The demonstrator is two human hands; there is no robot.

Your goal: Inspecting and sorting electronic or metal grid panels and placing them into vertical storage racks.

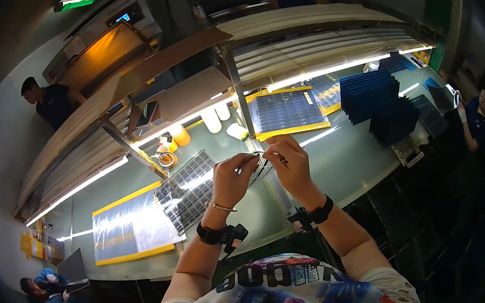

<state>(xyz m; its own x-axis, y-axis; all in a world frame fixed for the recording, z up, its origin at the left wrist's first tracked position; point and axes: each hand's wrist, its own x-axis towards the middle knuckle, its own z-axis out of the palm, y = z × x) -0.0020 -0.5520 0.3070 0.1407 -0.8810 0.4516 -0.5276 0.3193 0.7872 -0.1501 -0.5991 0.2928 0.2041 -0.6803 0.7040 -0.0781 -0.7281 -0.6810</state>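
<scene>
Above the bench, my left hand (pixel 231 179) and my right hand (pixel 291 165) are raised close together, fingers pinched. Between them is a small, thin, dark-and-light striped piece (pixel 261 164), gripped at its edges by both hands. My fingers partly cover it, so its full shape and kind cannot be made out. Left of my left hand, a dark gridded panel (pixel 194 183) lies slanted on the greenish bench top (pixel 341 155). It overlaps a glossy striped sheet (pixel 123 236) with yellow edge strips. A dark gridded sheet with yellow borders (pixel 287 112) lies beyond my right hand.
A lit shelf frame (pixel 238 87) spans the bench. White bottles (pixel 211 120) and orange jars (pixel 180 135) stand beneath it. Blue upright plates (pixel 367 96) are racked at right. People work at far left (pixel 54 101), lower left (pixel 45 293) and far right (pixel 479 119).
</scene>
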